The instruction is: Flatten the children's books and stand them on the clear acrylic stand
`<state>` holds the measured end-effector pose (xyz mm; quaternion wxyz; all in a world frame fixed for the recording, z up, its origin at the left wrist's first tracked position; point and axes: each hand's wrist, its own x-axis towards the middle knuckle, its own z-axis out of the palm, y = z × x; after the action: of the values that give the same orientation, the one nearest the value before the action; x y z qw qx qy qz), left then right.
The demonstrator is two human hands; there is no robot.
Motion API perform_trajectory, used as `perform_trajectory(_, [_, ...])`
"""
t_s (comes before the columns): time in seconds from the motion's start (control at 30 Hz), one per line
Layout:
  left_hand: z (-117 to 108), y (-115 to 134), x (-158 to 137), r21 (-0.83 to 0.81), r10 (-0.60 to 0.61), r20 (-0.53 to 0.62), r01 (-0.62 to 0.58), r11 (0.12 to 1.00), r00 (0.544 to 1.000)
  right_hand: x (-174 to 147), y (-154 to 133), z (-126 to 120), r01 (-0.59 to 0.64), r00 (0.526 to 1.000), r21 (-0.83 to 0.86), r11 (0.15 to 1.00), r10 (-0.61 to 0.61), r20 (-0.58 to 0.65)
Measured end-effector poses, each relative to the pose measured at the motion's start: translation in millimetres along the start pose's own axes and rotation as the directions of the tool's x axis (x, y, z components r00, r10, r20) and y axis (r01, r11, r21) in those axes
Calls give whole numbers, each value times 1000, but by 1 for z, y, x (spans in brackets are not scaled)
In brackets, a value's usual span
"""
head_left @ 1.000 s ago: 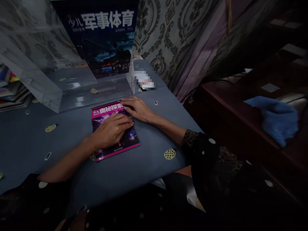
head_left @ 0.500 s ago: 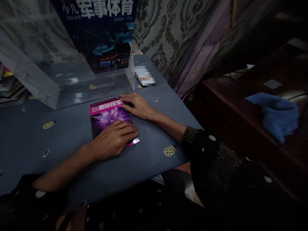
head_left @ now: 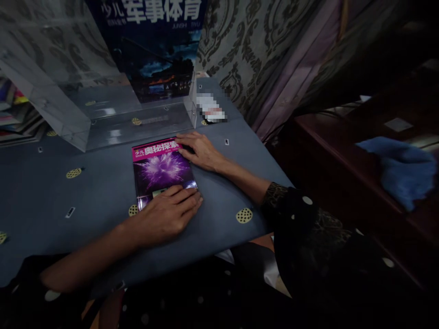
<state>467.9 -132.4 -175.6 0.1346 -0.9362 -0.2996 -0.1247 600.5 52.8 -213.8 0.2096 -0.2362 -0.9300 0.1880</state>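
A book (head_left: 163, 169) with a pink title band and a purple burst on its cover lies closed and flat on the table. Across its near edge rests my left hand (head_left: 173, 208), fingers stretched out together and pointing right, hiding the lower cover. My right hand (head_left: 200, 151) lies at the far right corner, its fingertips over the end of the title. Its fingers are extended, with the thumb a little apart. Behind the book stands a clear acrylic rack (head_left: 144, 132), which holds a large dark blue book (head_left: 157, 55) leaning upright.
The table (head_left: 99, 196) has a grey-blue cloth with pineapple prints. Stacked books (head_left: 20, 114) stand at the far left. A blurred-out phone-like item (head_left: 212, 109) lies right of the rack. Beyond the table's right edge, a blue cloth (head_left: 404, 169) lies on a dark red wooden surface (head_left: 350, 169).
My left hand has slid down the cover toward the near edge, uncovering more of the purple picture. My right hand stays at the upper right corner. The view has shifted slightly.
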Motion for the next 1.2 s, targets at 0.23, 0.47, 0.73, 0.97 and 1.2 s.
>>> perform_trajectory(0.23, [-8, 19, -11, 145, -35, 13, 33, 989, 999, -2, 1, 1, 12, 1000, -2, 1000, -12, -23])
perform_trajectory(0.47, [-6, 36, -41, 159, -167, -16, 167, 973, 986, -2, 3, 3, 29, 999, 10, 1000, -29, -36])
perform_trajectory(0.73, [-22, 54, -75, 114, -316, 5, 313, 943, 949, -3, 1, 2, 30, 999, -3, 1000, -31, -36])
perform_trajectory(0.97, [-34, 62, -86, 174, -408, 6, 400, 900, 913, -3, 2, 3, 40, 999, -15, 999, -41, -31])
perform_trajectory(1.2, [-33, 63, -88, 183, -437, -22, 433, 882, 899, -7, -7, 3, 54, 997, -167, 984, -63, -49])
